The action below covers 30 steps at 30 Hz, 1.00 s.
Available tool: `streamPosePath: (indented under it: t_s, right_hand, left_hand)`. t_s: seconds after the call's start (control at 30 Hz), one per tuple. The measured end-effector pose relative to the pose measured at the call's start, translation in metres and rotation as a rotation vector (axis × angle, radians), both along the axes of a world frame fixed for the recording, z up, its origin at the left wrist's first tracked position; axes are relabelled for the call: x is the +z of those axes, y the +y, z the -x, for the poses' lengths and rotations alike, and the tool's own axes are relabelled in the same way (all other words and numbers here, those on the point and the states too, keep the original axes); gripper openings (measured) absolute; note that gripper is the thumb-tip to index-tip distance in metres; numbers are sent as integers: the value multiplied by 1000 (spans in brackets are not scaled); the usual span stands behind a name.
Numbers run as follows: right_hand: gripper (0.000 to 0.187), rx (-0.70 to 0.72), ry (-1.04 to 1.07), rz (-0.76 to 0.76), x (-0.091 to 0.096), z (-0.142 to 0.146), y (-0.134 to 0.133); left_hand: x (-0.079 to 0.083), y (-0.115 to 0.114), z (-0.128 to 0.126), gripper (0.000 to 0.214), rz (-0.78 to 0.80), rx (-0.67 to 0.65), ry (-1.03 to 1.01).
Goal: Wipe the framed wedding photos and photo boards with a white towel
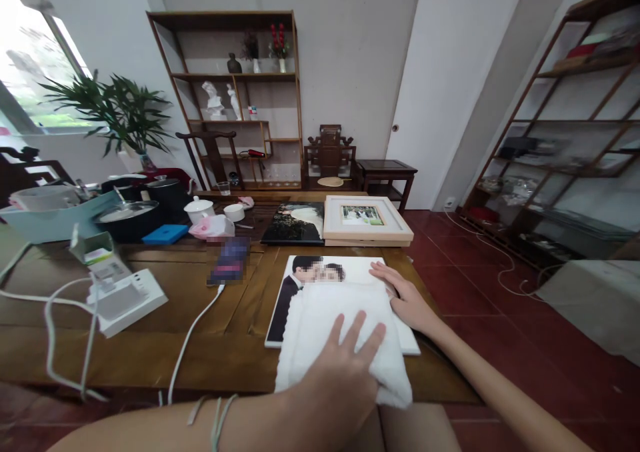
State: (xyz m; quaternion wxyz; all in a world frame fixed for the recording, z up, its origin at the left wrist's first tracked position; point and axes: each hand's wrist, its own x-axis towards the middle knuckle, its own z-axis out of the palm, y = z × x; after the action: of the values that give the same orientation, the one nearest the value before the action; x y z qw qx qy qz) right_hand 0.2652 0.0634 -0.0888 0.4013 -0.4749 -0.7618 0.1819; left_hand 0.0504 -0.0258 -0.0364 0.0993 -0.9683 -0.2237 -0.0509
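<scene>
A folded white towel lies over the lower part of a flat photo panel that pictures two people. On top of the towel, my left hand rests palm down, its fingers stretched and spread; the thumb cannot be seen. My right hand lies on the panel's right side with fingers extended along the surface, touching it near the upper right corner. The towel's near edge hangs past the panel toward me. Just behind the panel are a dark photo panel and a white-framed picture.
A phone with a white cable lies left of the panel. Farther left are a white box, a blue box, a lidded pan and a light-blue bin. The wooden table ends at the right above red floor tiles.
</scene>
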Motion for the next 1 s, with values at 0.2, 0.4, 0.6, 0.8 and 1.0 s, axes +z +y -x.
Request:
streamPosePath:
  t_s: [0.2,0.4,0.6,0.8,1.0]
  right_hand:
    - [33,-51,-1,20,4,4,-1]
    - [32,-50,-11,41,6,5,-2]
    - [31,-53,8,18,4,4,-2]
    - [35,-18,1,-13,1,2,-1]
    - [34,-29,-16,-11,2,2,-1]
  left_hand:
    - [10,58,1,30,98,114,82]
    - [22,113,-1,35,111,195,66]
    - [19,64,-4,30,122,191,93]
    - [6,-10,5,26,129,5,76]
    - [18,20,15,27,215,63,65]
